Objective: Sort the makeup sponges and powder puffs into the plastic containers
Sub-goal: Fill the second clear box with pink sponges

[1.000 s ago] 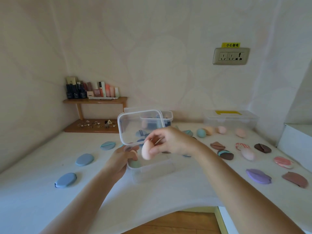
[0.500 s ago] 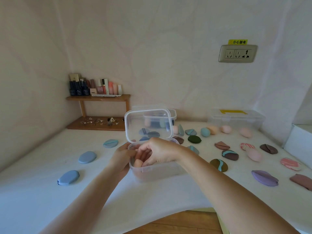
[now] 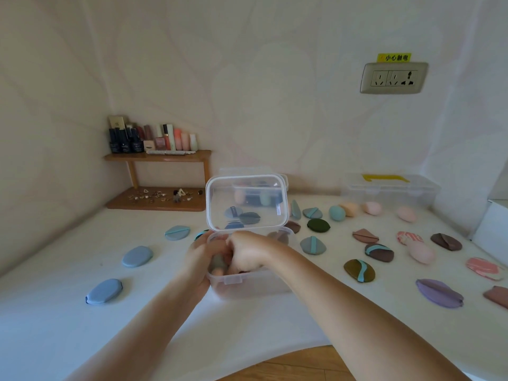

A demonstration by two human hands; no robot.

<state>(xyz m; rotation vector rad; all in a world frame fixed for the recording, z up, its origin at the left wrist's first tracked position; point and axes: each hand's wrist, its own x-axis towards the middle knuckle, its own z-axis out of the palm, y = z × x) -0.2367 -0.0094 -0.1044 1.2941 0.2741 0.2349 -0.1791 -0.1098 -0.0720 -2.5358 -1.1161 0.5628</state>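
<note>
Right hand now lower, inside clear container on white tabletop

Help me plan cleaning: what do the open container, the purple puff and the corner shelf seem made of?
Open container: clear, glossy rigid plastic; puffs show through its raised lid. Purple puff: probably soft matte fabric over padding; a seam dents its middle. Corner shelf: looks like brown wood with a smooth, slight sheen.

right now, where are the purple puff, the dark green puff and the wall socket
purple puff [image 3: 439,293]: head view, its middle fold
dark green puff [image 3: 318,224]: head view, its middle
wall socket [image 3: 393,77]: head view, its faceplate
</note>
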